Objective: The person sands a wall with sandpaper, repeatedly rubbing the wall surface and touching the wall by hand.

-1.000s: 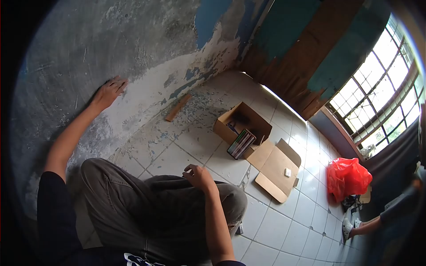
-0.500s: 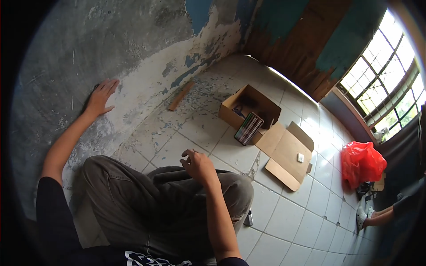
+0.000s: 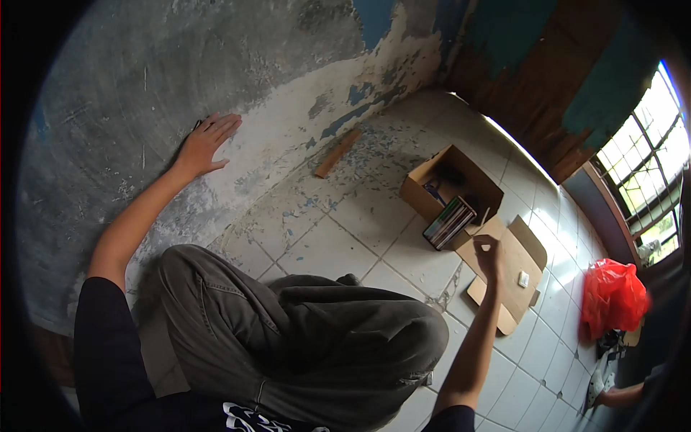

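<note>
My left hand point(image 3: 205, 149) lies flat against the peeling wall point(image 3: 129, 108), its fingers stretched and the thumb apart, beside the border of grey and white patches. On the right, my right hand point(image 3: 491, 261) is raised in front of the flaps of a cardboard box point(image 3: 421, 194). Its thumb and finger curl together into a ring; whatever they may pinch is too small to make out. Close to that hand, a row of thin disc-like cases point(image 3: 450, 223) leans at the box's near side. A small white piece point(image 3: 523, 278) lies on the open cardboard flap point(image 3: 536, 248).
A flat brown wooden strip point(image 3: 337, 153) and blue paint flakes lie along the wall's foot. My crossed legs point(image 3: 288, 338) fill the foreground. Farther right are a red plastic bag point(image 3: 613, 299), a barred window point(image 3: 648, 165) and another person's foot in a white clog point(image 3: 599, 385).
My right hand has moved from above my knee out to the right, toward the box flaps. The left hand stays on the wall. The whole view has shifted.
</note>
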Tool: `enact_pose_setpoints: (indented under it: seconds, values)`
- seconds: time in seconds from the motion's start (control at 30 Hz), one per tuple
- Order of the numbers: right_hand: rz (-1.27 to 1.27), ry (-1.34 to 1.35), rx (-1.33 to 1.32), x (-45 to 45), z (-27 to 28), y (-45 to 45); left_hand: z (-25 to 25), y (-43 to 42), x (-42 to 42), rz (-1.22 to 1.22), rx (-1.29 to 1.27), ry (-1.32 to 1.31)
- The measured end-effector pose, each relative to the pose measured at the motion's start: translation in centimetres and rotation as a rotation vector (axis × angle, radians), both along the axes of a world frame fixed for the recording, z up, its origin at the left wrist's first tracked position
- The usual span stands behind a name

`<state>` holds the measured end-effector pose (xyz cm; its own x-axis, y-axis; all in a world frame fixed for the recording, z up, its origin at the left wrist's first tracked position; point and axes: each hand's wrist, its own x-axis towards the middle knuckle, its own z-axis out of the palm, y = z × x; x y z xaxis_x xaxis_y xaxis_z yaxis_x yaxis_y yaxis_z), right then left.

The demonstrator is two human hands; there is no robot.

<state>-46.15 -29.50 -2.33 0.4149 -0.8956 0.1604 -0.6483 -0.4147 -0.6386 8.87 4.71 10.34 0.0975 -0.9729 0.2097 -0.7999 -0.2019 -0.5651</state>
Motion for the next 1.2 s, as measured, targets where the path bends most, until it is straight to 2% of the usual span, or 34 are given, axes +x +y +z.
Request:
enact_pose_setpoints:
  seconds: [0.1, 0.17, 0.2, 0.43, 0.57, 0.67, 0.83, 1.2]
  values:
    - [-0.061, -0.033, 0.074, 0.2, -2.6, -1.9, 0.1, 0.0, -0.1, 0.01, 0.007, -0.008]
    - [-0.096, -0.203, 0.293, 1.1, -2.9, -2.3, 0.2, -0.1, -0.2, 0.02, 0.02, -0.018]
    - [-0.023, -0.227, 0.299, 0.9, -4.5, -3.7, 0.2, 0.0, -0.2, 0.022, 0.026, -0.034]
    - [0.131, -0.096, 0.61, 2.4, -4.3, -6.5, 0.3, -0.3, -0.5, 0.049, 0.06, -0.029]
    - [0.063, -0.099, 0.731, 2.9, -4.5, -6.9, 0.1, -0.1, 0.2, 0.056, 0.077, -0.062]
    - [0.08, -0.052, 0.694, 3.3, -3.2, -5.9, 0.0, -0.1, 0.1, 0.058, 0.078, -0.091]
    - [0.085, -0.068, 0.724, 3.2, -4.2, -6.0, 0.0, -0.1, 0.1, 0.066, 0.083, -0.091]
    - [0.151, -0.195, 0.671, 3.5, -4.0, -0.8, -0.1, -0.2, 0.2, 0.052, 0.053, -0.098]
